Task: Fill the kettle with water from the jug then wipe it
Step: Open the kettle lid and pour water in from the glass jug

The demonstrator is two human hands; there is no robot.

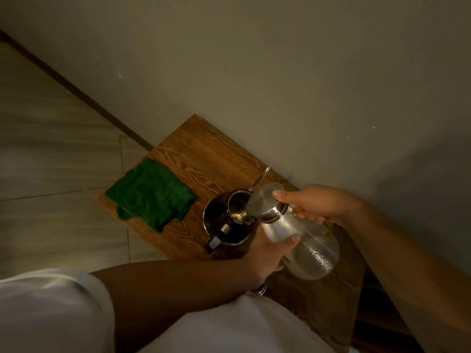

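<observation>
Kettle (pixel 227 220) on wooden table (pixel 193 159), lid open | both hands gripped tilted jug (pixel 300 240): right hand (pixel 316 202) handle, left hand (pixel 267 253) body | pouring underway (water level unseen) | green cloth (pixel 150 191) unused, wiping left

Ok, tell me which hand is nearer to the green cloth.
Left. The left hand supports the jug from below, just past the kettle from the green cloth. The right hand grips the jug's lid end, farther from the cloth.

No legible text or labels anywhere.
</observation>
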